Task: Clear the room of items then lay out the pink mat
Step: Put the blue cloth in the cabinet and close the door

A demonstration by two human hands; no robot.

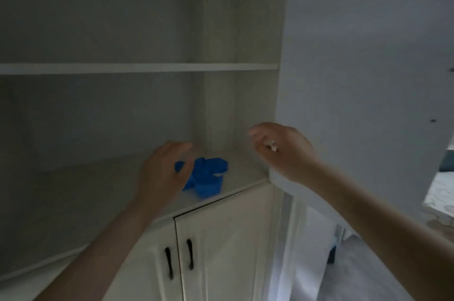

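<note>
The left hand [163, 168] hovers with relaxed fingers over the shelf [98, 185], holding nothing. Just to its right lies one crumpled blue cloth [207, 177]. Below are two black door handles [179, 259]. The right hand [282, 150] is raised, fingers loosely bent, empty.

Both hands, left hand [164, 168] and right hand [282, 150], hover over blue cloth [206, 177] on shelf [98, 192].

Two bare forearms, no sleeves in view

The left hand [163, 172] and right hand [282, 150] carry no gloves, rings or watch; both forearms are uncovered to the frame's lower edge, and a pale, light-coloured fingernail shows on the right hand.
</note>
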